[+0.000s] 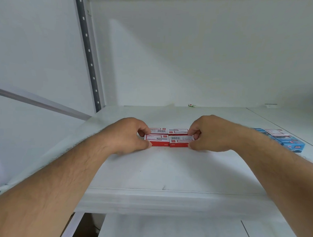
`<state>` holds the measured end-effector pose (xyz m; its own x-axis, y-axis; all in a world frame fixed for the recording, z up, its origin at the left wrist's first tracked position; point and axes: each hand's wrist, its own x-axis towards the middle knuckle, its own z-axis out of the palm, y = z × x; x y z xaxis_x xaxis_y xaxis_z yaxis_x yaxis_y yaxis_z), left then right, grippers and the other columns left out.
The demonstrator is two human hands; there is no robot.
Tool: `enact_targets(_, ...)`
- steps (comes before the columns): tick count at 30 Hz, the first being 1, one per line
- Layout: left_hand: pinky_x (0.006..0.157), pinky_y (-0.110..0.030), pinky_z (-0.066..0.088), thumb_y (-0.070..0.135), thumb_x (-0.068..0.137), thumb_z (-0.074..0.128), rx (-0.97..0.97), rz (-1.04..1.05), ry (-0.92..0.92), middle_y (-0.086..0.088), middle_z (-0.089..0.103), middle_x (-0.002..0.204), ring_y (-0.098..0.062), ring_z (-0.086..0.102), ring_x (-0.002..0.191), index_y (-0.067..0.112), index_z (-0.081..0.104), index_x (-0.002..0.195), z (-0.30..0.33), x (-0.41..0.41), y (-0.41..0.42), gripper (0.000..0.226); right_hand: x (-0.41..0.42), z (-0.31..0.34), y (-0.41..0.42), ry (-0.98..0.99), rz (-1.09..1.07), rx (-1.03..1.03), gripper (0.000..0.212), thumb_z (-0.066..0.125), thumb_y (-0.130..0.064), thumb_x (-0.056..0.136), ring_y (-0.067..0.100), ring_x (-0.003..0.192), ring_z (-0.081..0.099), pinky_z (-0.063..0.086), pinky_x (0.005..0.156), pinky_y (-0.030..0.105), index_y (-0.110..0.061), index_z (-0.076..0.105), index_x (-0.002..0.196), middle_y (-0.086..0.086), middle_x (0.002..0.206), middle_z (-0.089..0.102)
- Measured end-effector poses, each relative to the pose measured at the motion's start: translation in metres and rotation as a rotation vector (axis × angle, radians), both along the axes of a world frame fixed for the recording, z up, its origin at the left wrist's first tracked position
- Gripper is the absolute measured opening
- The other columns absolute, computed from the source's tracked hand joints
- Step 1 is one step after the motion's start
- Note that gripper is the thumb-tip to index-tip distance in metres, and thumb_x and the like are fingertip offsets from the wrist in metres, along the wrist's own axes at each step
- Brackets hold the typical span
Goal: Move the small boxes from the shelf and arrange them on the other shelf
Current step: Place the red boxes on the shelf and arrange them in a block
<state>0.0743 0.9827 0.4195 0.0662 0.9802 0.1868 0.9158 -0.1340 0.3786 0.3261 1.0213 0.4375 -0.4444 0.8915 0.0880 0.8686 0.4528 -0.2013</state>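
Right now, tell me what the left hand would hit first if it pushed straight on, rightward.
The left hand already touches the red boxes; pushing rightward would press them against the right hand holding the other end.

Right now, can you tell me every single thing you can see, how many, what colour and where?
small red and white cardboard boxes: four visible, red sides with white labelled tops, packed in a two-by-two block on the middle of the shelf.
small blue cardboard boxes: a cluster, exact count unclear, blue with a white label on top, on the shelf at far right.
white flat shelf: one, white, spans the middle of the view.
grey slotted metal upright: one, grey with holes, at the shelf's back left.
left hand: one, its fingers pinch the left end of the red block.
right hand: one, pinches the block's right end.
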Motion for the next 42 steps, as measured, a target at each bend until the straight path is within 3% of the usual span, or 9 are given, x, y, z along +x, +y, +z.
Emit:
enact_targets(5,0.069,-0.022,0.047,0.044,0.077,0.073,-0.009,0.002,0.047,0.024,0.06,0.085,0.001,0.057,0.073,0.039,0.072,0.104,0.002,-0.001,0.003,0.027,-0.003,0.001,-0.001,0.017,-0.015,0.008,0.028,0.072,-0.045,0.081,0.016,0.079,0.066,0.056,0.071,0.033,-0.023,0.074,0.097,-0.005,0.089,0.07)
enact_targets(11,0.074,-0.025,0.05,0.05,0.077,0.07,-0.024,0.001,0.101,0.02,0.06,0.107,0.0,0.058,0.079,0.042,0.069,0.112,0.002,-0.001,0.005,0.036,-0.006,0.003,-0.003,0.008,-0.025,0.031,0.032,0.072,-0.045,0.082,0.015,0.084,0.066,0.058,0.079,0.036,-0.02,0.075,0.103,-0.006,0.092,0.069)
enact_targets(17,0.082,-0.031,0.055,0.048,0.081,0.067,-0.041,0.0,0.121,0.02,0.06,0.108,-0.002,0.06,0.08,0.044,0.068,0.115,0.005,0.002,0.004,0.035,-0.007,0.002,-0.002,-0.001,-0.037,0.05,0.034,0.072,-0.045,0.082,0.016,0.088,0.067,0.059,0.082,0.038,-0.019,0.074,0.104,-0.006,0.095,0.069)
enact_targets(27,0.079,-0.026,0.05,0.048,0.083,0.066,-0.052,0.019,0.125,0.019,0.058,0.111,-0.002,0.058,0.081,0.04,0.061,0.126,0.006,0.006,-0.001,0.044,-0.005,0.001,-0.004,-0.028,-0.047,0.065,0.044,0.07,-0.051,0.084,0.016,0.093,0.063,0.057,0.085,0.037,-0.019,0.07,0.114,-0.006,0.101,0.066)
enact_targets(30,0.087,-0.027,0.048,0.055,0.082,0.064,-0.034,0.045,0.105,0.017,0.052,0.118,-0.004,0.056,0.092,0.039,0.051,0.135,0.006,0.004,-0.006,0.056,-0.001,0.002,-0.008,-0.101,-0.058,0.094,0.056,0.062,-0.061,0.086,0.014,0.102,0.057,0.052,0.09,0.035,-0.025,0.061,0.129,-0.01,0.116,0.061)
enact_targets(32,0.1,-0.032,0.044,0.057,0.084,0.061,-0.004,0.054,0.113,0.015,0.047,0.133,-0.009,0.051,0.115,0.037,0.044,0.141,0.007,0.004,-0.009,0.063,0.0,0.003,-0.015,-0.089,-0.069,0.152,0.062,0.056,-0.065,0.088,0.014,0.121,0.049,0.046,0.101,0.037,-0.031,0.053,0.139,-0.01,0.134,0.055)
enact_targets(35,0.116,-0.039,0.028,0.057,0.089,0.052,0.026,0.053,0.192,0.012,0.026,0.157,-0.014,0.027,0.143,0.036,0.032,0.148,0.01,0.007,-0.018,0.066,-0.01,0.002,-0.031,-0.045,-0.029,0.18,0.07,0.05,-0.064,0.092,0.018,0.144,0.028,0.03,0.117,0.04,-0.03,0.038,0.151,-0.008,0.156,0.037)
enact_targets(39,0.12,-0.04,0.016,0.057,0.092,0.044,0.054,0.068,0.255,0.01,0.011,0.163,-0.016,0.012,0.148,0.037,0.022,0.152,0.01,0.013,-0.034,0.067,-0.034,-0.004,-0.052,-0.065,0.023,0.176,0.073,0.043,-0.063,0.095,0.021,0.153,0.011,0.018,0.122,0.039,-0.026,0.028,0.155,-0.003,0.164,0.023)
enact_targets(42,0.12,-0.04,0.015,0.056,0.093,0.042,0.083,0.083,0.262,0.008,0.011,0.163,-0.017,0.012,0.149,0.035,0.02,0.153,0.007,0.014,-0.049,0.067,-0.045,-0.009,-0.061,-0.049,0.037,0.185,0.065,0.042,-0.062,0.095,0.024,0.147,0.026,0.03,0.116,0.04,-0.025,0.037,0.149,-0.002,0.154,0.038)
